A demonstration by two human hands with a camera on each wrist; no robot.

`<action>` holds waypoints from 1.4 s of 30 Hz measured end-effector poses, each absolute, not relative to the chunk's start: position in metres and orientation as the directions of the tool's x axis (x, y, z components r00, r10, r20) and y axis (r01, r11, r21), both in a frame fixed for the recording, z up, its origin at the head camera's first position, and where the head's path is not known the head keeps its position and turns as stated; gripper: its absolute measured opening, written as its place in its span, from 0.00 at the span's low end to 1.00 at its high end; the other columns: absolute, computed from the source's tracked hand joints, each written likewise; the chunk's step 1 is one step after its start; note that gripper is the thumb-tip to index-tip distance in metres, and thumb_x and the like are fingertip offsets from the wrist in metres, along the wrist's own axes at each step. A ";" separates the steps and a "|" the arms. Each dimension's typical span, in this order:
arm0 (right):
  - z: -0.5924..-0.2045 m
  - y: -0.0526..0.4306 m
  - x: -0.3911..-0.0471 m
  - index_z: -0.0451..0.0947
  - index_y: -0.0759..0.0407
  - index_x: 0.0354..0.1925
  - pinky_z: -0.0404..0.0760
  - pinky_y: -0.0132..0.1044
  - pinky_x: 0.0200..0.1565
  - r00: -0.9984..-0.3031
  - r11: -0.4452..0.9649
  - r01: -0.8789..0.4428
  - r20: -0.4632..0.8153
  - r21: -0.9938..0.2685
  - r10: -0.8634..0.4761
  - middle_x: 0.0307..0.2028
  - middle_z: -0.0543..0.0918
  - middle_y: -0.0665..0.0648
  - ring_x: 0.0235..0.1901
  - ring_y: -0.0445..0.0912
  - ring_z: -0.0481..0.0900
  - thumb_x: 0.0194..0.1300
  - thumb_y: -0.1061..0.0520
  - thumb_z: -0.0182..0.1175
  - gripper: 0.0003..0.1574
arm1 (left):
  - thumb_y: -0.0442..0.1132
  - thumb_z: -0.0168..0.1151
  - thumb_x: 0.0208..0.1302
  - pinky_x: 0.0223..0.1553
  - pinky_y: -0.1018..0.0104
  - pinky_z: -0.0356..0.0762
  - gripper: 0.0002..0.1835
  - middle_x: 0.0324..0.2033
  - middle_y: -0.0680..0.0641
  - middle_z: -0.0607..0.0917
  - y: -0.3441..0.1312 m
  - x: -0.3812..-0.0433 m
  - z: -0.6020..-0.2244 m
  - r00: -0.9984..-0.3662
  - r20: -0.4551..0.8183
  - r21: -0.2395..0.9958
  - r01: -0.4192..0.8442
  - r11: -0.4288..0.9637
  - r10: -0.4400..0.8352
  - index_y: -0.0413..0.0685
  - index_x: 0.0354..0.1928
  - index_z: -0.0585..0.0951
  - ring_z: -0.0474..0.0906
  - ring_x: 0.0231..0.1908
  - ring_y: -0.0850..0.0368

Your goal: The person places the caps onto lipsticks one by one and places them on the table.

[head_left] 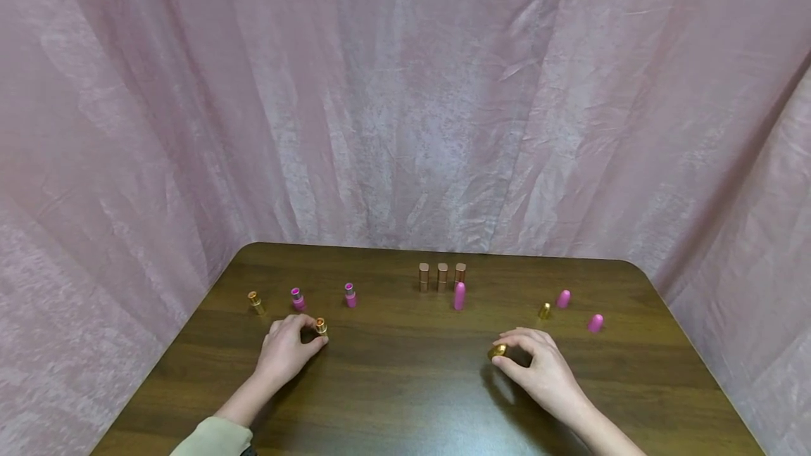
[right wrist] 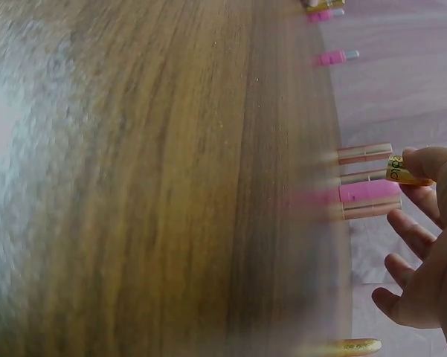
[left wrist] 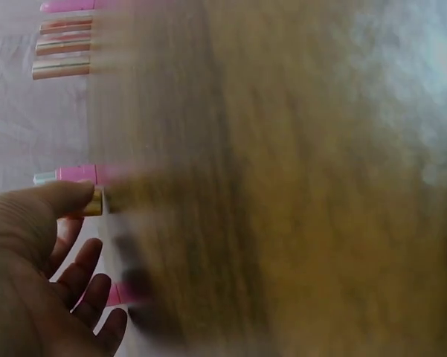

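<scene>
Between thumb and forefinger, my left hand (head_left: 285,353) pinches an uncapped gold lipstick tube (head_left: 322,327), its opening upward. Whether that tube touches the table is unclear. To the right, my right hand (head_left: 543,371) holds a gold lipstick cap (head_left: 498,351) above the table, tilted; dark lettering shows on the cap (right wrist: 399,169) in the right wrist view. Behind the left hand stand two pink lipstick tubes without caps, one pink tube (head_left: 298,299) and another pink tube (head_left: 350,295). Farther left is a second uncapped gold tube (head_left: 256,302).
Three closed rose-gold lipsticks (head_left: 442,277) stand in a row at the table's back, with a tall pink cap (head_left: 459,296) before them. At right are a gold cap (head_left: 545,311) and two pink caps (head_left: 595,323). A pink curtain (head_left: 405,104) hangs behind the wooden table (head_left: 393,385).
</scene>
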State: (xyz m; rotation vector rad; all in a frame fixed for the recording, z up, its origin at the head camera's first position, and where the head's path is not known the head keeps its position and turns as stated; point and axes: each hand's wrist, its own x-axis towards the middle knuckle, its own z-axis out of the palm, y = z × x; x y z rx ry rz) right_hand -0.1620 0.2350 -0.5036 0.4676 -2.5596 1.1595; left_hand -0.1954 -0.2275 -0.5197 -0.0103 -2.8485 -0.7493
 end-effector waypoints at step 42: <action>-0.490 0.212 -0.167 0.82 0.63 0.47 0.78 0.43 0.59 -0.988 -0.161 0.118 -0.132 -0.980 0.082 0.45 0.84 0.50 0.49 0.40 0.80 0.68 0.58 0.67 0.11 | 0.47 0.76 0.58 0.52 0.55 0.74 0.09 0.41 0.62 0.83 -0.109 -0.187 -0.458 -0.817 0.423 0.309 0.536 0.785 0.392 0.62 0.40 0.86 0.77 0.46 0.58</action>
